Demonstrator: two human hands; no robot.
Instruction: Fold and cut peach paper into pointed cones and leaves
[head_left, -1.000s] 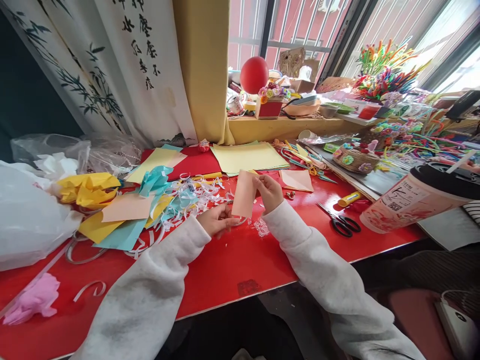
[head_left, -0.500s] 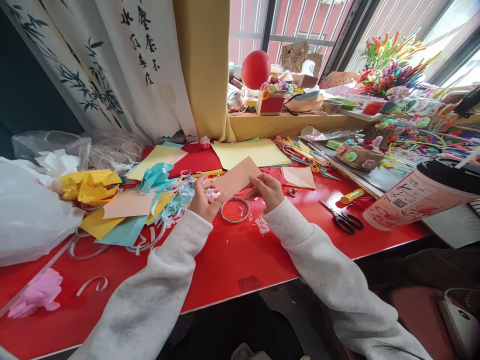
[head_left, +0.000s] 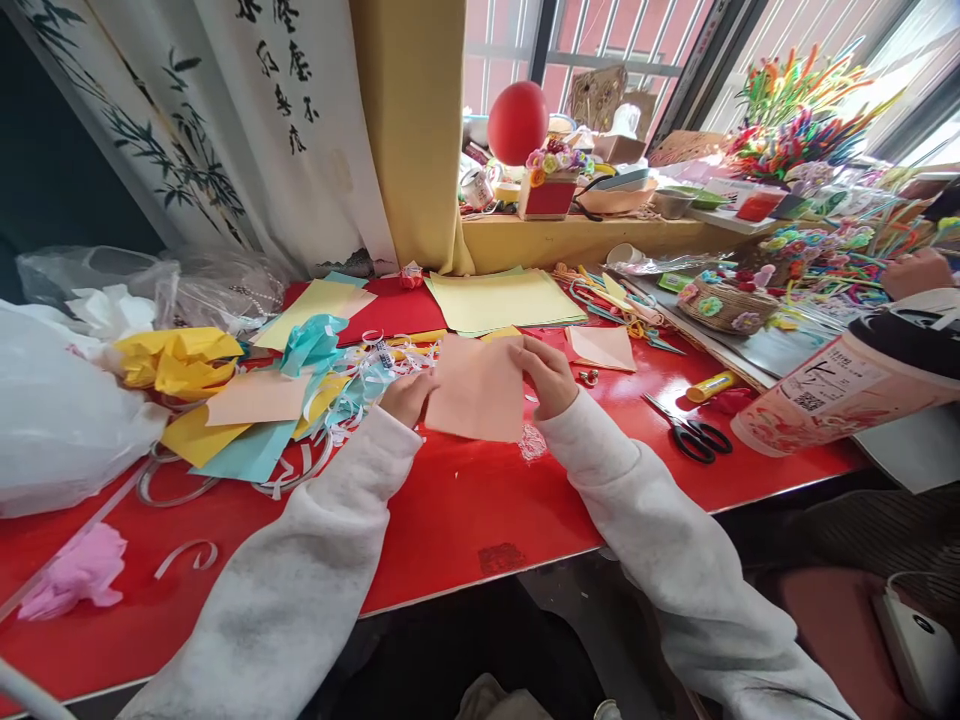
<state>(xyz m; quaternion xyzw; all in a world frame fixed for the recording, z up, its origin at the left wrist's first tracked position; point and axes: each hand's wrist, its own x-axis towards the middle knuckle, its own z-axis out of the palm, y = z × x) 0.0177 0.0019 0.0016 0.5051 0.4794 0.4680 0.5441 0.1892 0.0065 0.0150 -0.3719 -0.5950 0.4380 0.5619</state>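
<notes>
A square sheet of peach paper [head_left: 477, 390] is held up above the red table, spread flat towards me. My left hand [head_left: 407, 399] is closed on its left edge, and my right hand [head_left: 549, 374] pinches the upper right edge. The silver ring that lay beneath is hidden behind the sheet. Just beyond my left hand lie white and teal paper strips [head_left: 367, 380]. A folded pale pink paper [head_left: 602, 347] rests to the right of my right hand.
Black-handled scissors [head_left: 694, 435], a yellow glue stick [head_left: 712, 387] and a large drink cup [head_left: 832, 385] stand or lie to the right. On the left are coloured paper sheets [head_left: 262, 398], a white plastic bag [head_left: 67, 420] and pink crumpled paper [head_left: 79, 575]. Another person's hand [head_left: 919, 272] shows at far right.
The peach paper, slanted and narrower before, now faces me as a full square and covers the ring. Another person's hand has come into view behind the cup.
</notes>
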